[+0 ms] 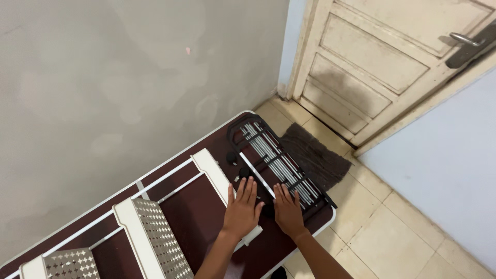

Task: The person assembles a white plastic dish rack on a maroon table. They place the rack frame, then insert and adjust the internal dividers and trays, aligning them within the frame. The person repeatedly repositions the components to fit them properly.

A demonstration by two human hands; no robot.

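Observation:
My left hand (243,209) lies flat, fingers spread, on the dark brown tabletop (199,212), beside a white panel (213,173). My right hand (288,211) rests palm down on the near end of a black wire rack (279,160) that holds several silver rods. A thin white rod (257,174) runs between the two hands. Small black parts (232,156) lie near the rack's left side. Neither hand grips anything.
White perforated metal panels (157,235) lie on the table to the left. A grey wall (103,88) runs along the table's far side. A cream door (392,57) and a dark floor mat (320,155) are beyond the table, over beige floor tiles (392,232).

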